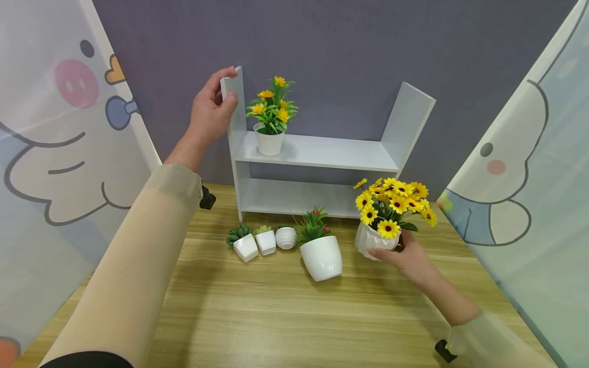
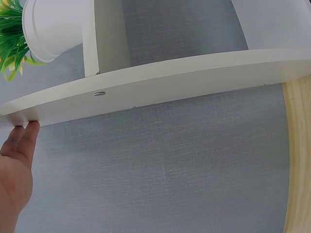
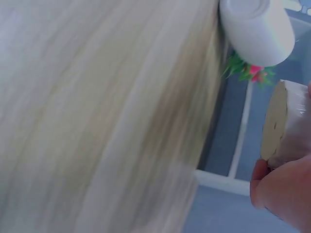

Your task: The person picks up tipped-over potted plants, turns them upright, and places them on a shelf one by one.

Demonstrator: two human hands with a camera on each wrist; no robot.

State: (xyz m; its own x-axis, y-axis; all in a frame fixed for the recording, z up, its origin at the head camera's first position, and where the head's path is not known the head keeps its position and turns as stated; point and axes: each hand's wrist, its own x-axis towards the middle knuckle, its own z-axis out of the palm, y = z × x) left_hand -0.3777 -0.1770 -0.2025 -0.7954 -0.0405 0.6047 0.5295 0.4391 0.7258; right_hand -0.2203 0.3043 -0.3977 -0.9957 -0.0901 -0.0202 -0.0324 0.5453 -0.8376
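Observation:
A small white two-tier shelf point(image 1: 317, 151) stands at the back of the wooden table. My left hand point(image 1: 211, 107) grips the upper end of its left side panel point(image 2: 160, 90), thumb at the front edge. On the upper board, near that panel, a white pot point(image 1: 269, 142) of orange-yellow flowers stands upright. At the shelf's right front my right hand point(image 1: 409, 258) holds a textured white pot point(image 1: 371, 241) full of yellow daisy-like flowers point(image 1: 391, 202). In the right wrist view the pot's flat tan base point(image 3: 275, 124) shows, lifted off the table.
A larger white pot point(image 1: 322, 258) with a green and red plant lies tipped on the table, left of my right hand. Several small white succulent pots point(image 1: 266, 242) lie left of it, before the shelf. Cartoon-printed panels point(image 1: 511, 168) flank the table; a grey wall point(image 1: 331, 61) stands behind.

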